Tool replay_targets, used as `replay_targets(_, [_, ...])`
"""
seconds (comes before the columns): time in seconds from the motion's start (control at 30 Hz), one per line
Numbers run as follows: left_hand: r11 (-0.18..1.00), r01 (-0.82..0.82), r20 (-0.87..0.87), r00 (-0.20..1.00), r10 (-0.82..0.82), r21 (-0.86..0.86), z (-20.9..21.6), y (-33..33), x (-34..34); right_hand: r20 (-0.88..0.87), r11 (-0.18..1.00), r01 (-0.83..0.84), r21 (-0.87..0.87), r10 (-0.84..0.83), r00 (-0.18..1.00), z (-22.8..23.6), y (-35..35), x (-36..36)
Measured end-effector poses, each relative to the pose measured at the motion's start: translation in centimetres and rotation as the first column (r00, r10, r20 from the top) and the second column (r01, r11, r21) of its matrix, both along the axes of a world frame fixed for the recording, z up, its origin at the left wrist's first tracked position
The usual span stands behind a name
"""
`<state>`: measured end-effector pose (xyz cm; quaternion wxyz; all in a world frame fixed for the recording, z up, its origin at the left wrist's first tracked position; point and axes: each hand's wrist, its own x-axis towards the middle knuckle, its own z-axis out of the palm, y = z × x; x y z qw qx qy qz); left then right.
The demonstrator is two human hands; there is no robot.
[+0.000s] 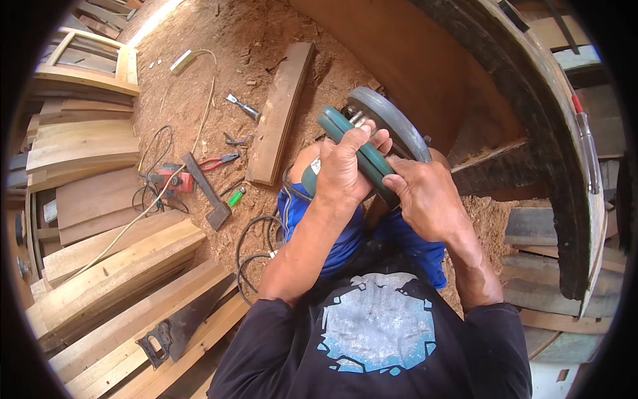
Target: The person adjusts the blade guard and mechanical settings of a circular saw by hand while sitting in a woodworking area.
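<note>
Over my lap I hold a green power tool (372, 159). A thick, curved grey part (389, 120), like a disc or guard seen from its edge, runs along its far side; its exact kind I cannot make out. My left hand (345, 166) wraps round the green body, thumb on top, fingertips near a small metal fitting. On the near right end, my right hand (425, 196) is closed with its thumb pressed to the green casing. The right fingers are partly hidden behind the tool. A black cable (242, 249) lies looped beside my left leg.
A thick plank (282, 113) lies on the sawdust floor, near a hammer-like tool (207, 193), pliers (219, 161), a chisel-like tool (242, 106) and a red power tool (176, 178). A handsaw (176, 332) rests on stacked boards (119, 272) at left. A large curved wooden structure (412, 60) stands at right.
</note>
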<state>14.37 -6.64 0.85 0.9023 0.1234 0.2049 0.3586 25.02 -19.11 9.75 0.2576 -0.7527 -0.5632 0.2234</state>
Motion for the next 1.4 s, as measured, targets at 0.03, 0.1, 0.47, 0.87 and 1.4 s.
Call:
replay_targets(0.03, [1.0, -0.008, -0.018, 1.0, 0.008, 0.016, 0.0, 0.0, -0.1, -0.001, 1.0, 0.004, -0.002, -0.004, 1.0, 0.0, -0.1, -0.1])
replay_targets(0.1, [0.999, -0.013, -0.035, 0.999, 0.014, 0.031, 0.1, -0.1, -0.2, 0.002, 0.999, -0.025, 0.025, 0.025, 1.0, 0.1, -0.3, -0.2])
replay_targets(0.47, [0.99, -0.016, 0.114, 0.993, 0.033, -0.142, 1.8, 1.6, -1.3, -0.058, 0.933, 0.048, 0.356, -0.029, 0.998, -7.2, -0.4, -1.2])
replay_targets(0.87, [0.97, -0.011, 0.412, 0.904, 0.113, -0.242, 0.1, 6.8, -8.3, 0.247, 0.892, -0.169, 0.42, 0.067, 0.967, -4.7, 4.8, -4.4])
replay_targets(1.4, [0.997, -0.044, -0.008, 0.999, 0.043, -0.065, 1.4, 7.0, -9.8, -0.07, 0.866, -0.154, 0.476, 0.212, 0.975, -3.1, 3.9, -6.2])
